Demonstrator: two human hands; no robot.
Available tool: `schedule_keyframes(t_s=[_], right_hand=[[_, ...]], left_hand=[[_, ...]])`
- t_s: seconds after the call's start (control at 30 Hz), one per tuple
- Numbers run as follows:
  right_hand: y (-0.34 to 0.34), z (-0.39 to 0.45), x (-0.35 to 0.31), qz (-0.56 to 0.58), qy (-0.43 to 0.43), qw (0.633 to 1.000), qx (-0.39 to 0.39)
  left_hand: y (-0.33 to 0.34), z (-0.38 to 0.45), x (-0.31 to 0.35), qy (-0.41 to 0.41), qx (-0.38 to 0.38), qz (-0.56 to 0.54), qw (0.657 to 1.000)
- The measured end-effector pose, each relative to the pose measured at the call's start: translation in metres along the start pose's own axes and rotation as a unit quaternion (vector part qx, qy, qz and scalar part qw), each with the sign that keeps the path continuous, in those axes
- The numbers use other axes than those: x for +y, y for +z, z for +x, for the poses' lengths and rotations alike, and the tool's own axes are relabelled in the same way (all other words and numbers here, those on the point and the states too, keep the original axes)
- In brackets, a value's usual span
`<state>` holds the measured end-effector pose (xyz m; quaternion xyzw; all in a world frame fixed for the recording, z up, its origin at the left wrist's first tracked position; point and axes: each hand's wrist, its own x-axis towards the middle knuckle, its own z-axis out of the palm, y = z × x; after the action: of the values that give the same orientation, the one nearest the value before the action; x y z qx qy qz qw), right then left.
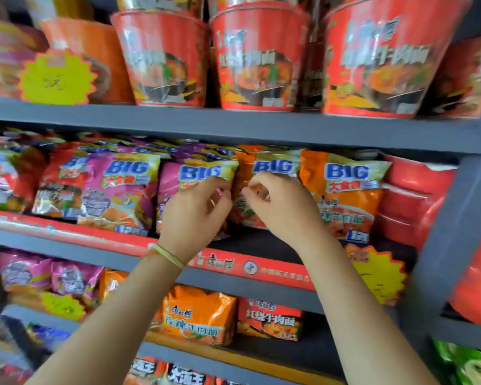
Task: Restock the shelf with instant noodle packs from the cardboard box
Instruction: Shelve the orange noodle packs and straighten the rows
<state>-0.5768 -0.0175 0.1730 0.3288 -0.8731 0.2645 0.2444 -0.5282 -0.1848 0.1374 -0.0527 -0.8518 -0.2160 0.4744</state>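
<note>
While hands (197, 207) touch, packs (345, 190) fill shelf (233, 129)

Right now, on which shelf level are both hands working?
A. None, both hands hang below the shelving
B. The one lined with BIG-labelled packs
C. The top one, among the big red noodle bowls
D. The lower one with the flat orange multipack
B. The left hand is at a pink BIG pack and the right hand at an orange BIG pack, beneath the red noodle bowls.
</note>
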Motion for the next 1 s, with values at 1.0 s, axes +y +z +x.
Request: schedule_keyframes(t_s=[1.0], right_hand=[[0.605, -0.21, -0.857, 0.32, -0.311, 0.676, -0.587]], left_hand=[[-0.68, -0.606, -0.423, -0.711, 0.096, 0.37, 0.59]])
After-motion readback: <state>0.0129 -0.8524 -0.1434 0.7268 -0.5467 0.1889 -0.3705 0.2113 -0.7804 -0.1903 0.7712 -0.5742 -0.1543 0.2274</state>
